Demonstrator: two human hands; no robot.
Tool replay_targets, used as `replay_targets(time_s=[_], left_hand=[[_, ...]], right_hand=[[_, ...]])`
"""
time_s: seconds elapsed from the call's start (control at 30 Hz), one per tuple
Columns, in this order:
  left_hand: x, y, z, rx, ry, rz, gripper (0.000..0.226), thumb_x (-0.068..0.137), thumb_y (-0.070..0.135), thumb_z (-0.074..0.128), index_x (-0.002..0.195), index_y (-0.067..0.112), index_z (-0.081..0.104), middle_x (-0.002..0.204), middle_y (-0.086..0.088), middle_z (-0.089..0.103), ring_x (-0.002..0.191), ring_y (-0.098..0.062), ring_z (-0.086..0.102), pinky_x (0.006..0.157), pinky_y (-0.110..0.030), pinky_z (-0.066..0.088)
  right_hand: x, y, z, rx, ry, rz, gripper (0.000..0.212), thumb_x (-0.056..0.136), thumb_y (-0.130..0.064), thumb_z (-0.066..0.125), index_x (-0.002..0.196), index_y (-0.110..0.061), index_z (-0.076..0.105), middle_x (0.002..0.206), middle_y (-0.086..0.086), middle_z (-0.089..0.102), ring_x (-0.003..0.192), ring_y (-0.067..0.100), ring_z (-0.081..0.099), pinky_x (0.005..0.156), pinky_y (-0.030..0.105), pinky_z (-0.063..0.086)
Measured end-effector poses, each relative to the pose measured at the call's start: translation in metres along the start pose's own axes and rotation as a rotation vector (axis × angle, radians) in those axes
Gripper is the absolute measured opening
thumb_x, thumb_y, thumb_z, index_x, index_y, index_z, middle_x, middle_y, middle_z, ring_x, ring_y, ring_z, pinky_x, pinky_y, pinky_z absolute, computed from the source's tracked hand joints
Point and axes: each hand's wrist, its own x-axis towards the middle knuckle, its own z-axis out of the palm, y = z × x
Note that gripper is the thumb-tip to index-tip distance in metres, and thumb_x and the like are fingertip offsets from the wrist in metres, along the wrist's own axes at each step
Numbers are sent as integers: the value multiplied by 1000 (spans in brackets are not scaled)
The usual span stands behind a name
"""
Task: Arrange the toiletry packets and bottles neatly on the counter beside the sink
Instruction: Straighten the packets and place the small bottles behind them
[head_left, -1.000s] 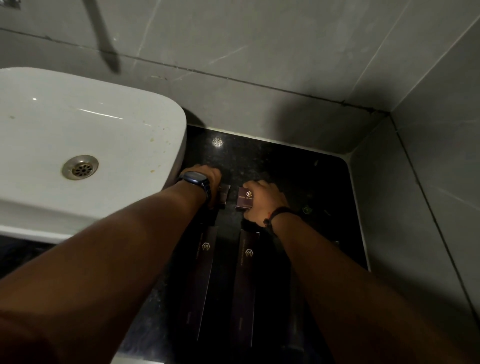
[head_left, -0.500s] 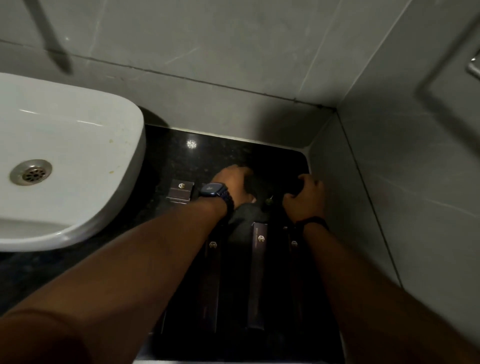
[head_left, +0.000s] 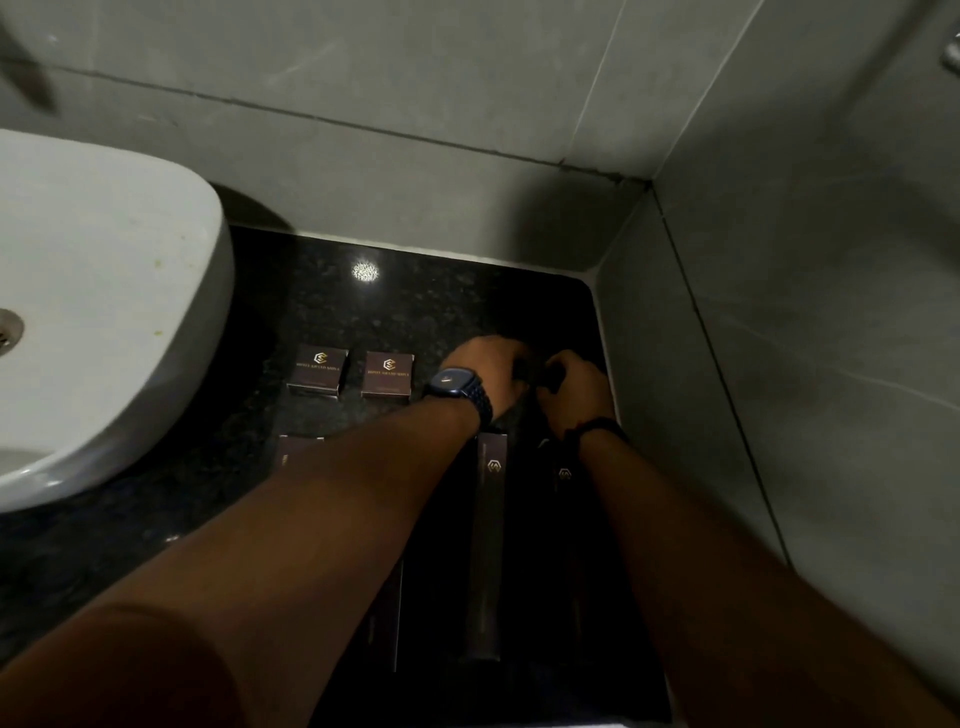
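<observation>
Both hands work close together at the back right of the black counter (head_left: 415, 306), near the corner of the grey tiled walls. The left hand (head_left: 485, 366), with a watch (head_left: 454, 384) on its wrist, and the right hand (head_left: 576, 387), with a dark band on its wrist, are each curled around something small and dark between them; it is too dim to tell what it is, or how firmly either hand has it. Two small square packets sit side by side, left packet (head_left: 318, 368) and right packet (head_left: 388, 374), between the white sink (head_left: 130, 312) and the left hand. Long dark boxes lie parallel nearer the person; one long box (head_left: 489, 545) shows between the forearms, and another (head_left: 565, 475) is just visible under the right wrist.
</observation>
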Motion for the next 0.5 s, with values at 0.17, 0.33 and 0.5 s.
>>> replay_targets(time_s=[0.17, 0.33, 0.5], left_hand=[[-1, -6, -2, 30, -10, -29, 28, 81, 32, 60, 107, 23, 64, 108, -9, 67, 96, -30, 63, 73, -28, 45], [-9, -9, -5, 20, 49, -33, 54, 72, 39, 68, 122, 22, 56, 115, -10, 60, 104, -31, 57, 84, -43, 53], [-32, -12, -1, 41, 134, -104, 62, 69, 46, 70, 121, 15, 55, 116, -15, 55, 104, -36, 53, 87, -44, 51]], right_hand=[[0, 0, -1, -1, 3, -9, 30, 79, -9, 64, 108, -9, 59, 114, 19, 63, 103, 33, 60, 85, 34, 49], [-7, -3, 0, 4, -8, -54, 38, 76, -18, 65, 112, -9, 56, 115, 21, 61, 104, 35, 59, 85, 38, 51], [-30, -2, -1, 2, 99, -37, 49, 73, -22, 69, 117, -8, 54, 118, 24, 53, 109, 40, 53, 93, 46, 48]])
